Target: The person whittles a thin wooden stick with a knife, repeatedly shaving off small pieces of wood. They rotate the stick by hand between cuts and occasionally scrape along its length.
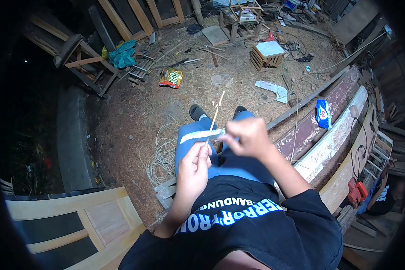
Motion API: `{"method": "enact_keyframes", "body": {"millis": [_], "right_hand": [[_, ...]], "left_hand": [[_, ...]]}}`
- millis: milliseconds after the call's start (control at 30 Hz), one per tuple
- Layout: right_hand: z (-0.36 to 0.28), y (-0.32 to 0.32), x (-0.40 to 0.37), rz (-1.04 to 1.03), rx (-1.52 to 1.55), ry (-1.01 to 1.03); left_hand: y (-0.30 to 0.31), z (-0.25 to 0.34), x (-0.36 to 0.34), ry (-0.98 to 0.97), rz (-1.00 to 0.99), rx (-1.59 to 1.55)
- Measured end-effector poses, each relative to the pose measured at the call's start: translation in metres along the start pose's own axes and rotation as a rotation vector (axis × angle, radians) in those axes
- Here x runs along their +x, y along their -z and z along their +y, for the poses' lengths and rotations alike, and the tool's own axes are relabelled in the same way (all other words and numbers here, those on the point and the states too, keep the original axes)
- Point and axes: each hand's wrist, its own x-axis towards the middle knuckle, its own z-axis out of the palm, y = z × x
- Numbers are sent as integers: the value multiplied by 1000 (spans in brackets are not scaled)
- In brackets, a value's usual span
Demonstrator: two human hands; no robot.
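Observation:
My left hand (195, 164) is closed in a pinch around the lower end of a thin wooden stick (214, 118). The stick points up and away from me, with a small split or shaving standing off it near the upper part. To its right my right hand (246, 137) is curled into a fist, slightly blurred. From that fist a long, pale, flat blade-like strip (194, 136) reaches left across my thighs, crossing the stick in this view. Its gripped end is hidden by my fingers.
Coiled cord (163, 155) lies by my left leg. Long boards (333, 144) lie on the right, bearing a blue packet (323, 114). Ahead are a yellow snack bag (171, 78), a slatted wooden stool (267, 55) and scraps. A wooden door frame (92, 225) stands lower left; another person (387, 198) is far right.

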Motion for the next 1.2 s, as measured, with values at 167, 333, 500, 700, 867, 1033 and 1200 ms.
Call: {"method": "enact_keyframes", "body": {"millis": [167, 333, 500, 700, 867, 1033, 1200], "right_hand": [[30, -5, 11, 52, -103, -156], [98, -27, 2, 302, -168, -429], [107, 2, -9, 317, -41, -472], [7, -11, -18, -112, 28, -111], [46, -6, -2, -18, -75, -218], [28, -12, 6, 49, -108, -138], [89, -25, 6, 69, -105, -600]], "left_hand": [[2, -20, 9, 25, 32, 12], [9, -4, -14, 96, -9, 39], [23, -41, -17, 101, 10, -13], [3, -17, 8, 137, -79, -70], [4, -19, 1, 84, -38, 35], [6, -19, 1, 136, -8, -7], [10, -16, -10, 153, -36, 48]]}}
